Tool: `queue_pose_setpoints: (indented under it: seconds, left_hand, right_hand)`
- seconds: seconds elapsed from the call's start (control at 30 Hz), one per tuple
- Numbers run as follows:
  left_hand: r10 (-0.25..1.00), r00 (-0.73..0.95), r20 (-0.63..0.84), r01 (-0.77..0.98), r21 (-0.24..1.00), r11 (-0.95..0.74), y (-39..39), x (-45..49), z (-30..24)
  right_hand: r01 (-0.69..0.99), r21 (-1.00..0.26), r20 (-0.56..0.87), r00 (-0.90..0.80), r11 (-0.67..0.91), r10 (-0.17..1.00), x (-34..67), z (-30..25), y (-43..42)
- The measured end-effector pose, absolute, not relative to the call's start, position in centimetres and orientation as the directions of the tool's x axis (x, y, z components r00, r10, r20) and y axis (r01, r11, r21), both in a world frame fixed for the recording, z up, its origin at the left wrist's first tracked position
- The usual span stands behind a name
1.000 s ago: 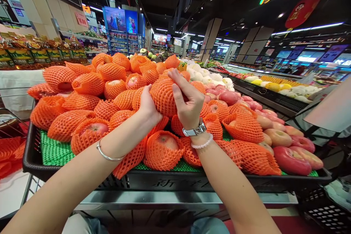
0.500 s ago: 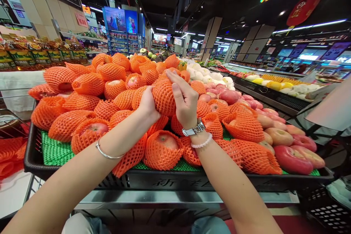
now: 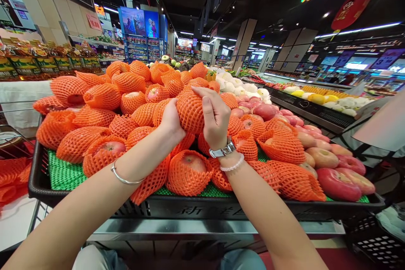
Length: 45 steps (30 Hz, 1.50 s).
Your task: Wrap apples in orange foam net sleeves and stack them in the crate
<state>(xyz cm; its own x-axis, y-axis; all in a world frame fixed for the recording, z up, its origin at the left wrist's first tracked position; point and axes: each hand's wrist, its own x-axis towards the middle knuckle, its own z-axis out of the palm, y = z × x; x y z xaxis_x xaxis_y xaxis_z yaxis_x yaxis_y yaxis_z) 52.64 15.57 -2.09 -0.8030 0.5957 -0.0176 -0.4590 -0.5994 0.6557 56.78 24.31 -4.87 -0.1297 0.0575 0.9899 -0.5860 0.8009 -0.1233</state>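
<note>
Between my hands, above the pile, is an apple in an orange foam net [image 3: 190,112]; the net hides its skin. My left hand [image 3: 171,121] grips it from the left, its fingers hidden behind the fruit. On the right side, my right hand [image 3: 217,118] presses against the net with fingers bent and close together. Around and beneath lie several netted apples, one of them [image 3: 190,162] showing its stem end through the net's opening just below my hands. Bare red apples [image 3: 338,183] lie at the right of the same black crate [image 3: 209,209].
Green mesh matting [image 3: 68,177] lines the crate, which rests on a metal ledge [image 3: 218,228]. White-netted fruit [image 3: 234,84] is piled behind. Bottles [image 3: 47,61] stand at the far left, loose orange nets [image 3: 12,177] below them. A black basket [image 3: 376,240] is at the lower right.
My right hand's fingers have come down a little and bent slightly more against the netted apple. My left hand stays almost in place; the pile has not moved.
</note>
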Motion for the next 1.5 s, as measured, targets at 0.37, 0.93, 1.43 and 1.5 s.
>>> queue_pose_setpoints:
  seconds: [0.37, 0.93, 1.43, 1.5]
  left_hand:
    - [0.623, -0.776, 0.100, -0.434, 0.632, -0.642, 15.08, 52.87, -1.82]
    - [0.636, -0.767, 0.082, -0.434, 0.664, -0.609, 15.26, 52.21, -2.19]
    - [0.574, -0.812, 0.104, -0.390, 0.636, -0.667, 15.31, 52.77, -1.98]
    - [0.574, -0.812, 0.105, -0.387, 0.639, -0.665, 15.29, 52.86, -1.91]
  right_hand:
    - [-0.556, -0.145, 0.974, -0.224, 0.818, 0.020, 56.74, -4.85, 24.65]
    - [-0.544, -0.161, 0.981, -0.179, 0.824, 0.074, 56.50, -4.83, 24.38]
    - [-0.569, -0.089, 0.996, -0.067, 0.817, 0.062, 56.93, -4.84, 23.89]
    - [-0.570, -0.099, 0.995, -0.075, 0.816, 0.068, 56.94, -4.89, 23.92]
